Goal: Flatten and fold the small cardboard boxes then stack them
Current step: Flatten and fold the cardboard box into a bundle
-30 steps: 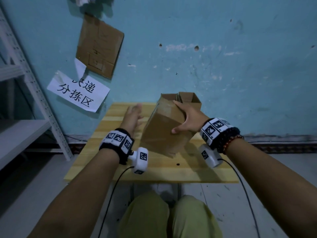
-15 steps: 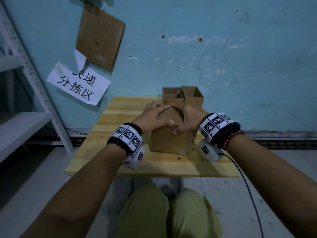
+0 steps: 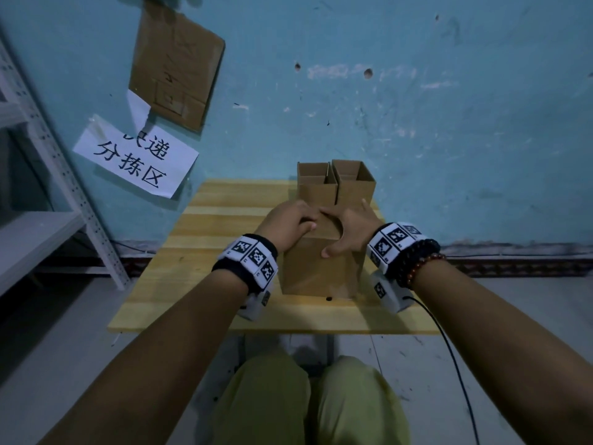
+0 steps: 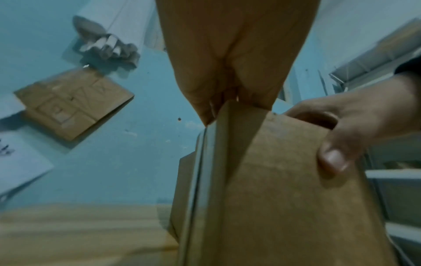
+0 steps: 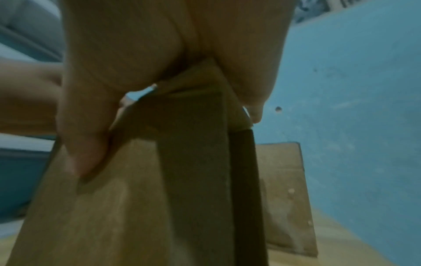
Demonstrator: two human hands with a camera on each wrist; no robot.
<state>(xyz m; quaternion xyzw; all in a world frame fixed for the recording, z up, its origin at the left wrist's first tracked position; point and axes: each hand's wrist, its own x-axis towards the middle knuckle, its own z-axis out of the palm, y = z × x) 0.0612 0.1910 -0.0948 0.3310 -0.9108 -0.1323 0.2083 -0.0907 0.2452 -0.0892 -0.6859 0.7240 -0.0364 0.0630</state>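
A brown cardboard box stands upright near the front of the wooden table. My left hand lies over its top left edge with fingers curled; the fingertips are hidden. My right hand grips the top right, thumb on the near face and fingers over the top. The left wrist view shows the box with the right hand hooked over its upper edge. In the right wrist view my thumb presses the box. Two open boxes stand side by side behind it.
The table stands against a blue wall bearing a paper sign and a flat cardboard piece. A metal shelf is at the left. A black cable hangs from my right wrist. My knees are under the table's front edge.
A second ago my right hand alone held the box tilted above the table, with the left hand open beside it. The box now stands on the table with both hands on its top.
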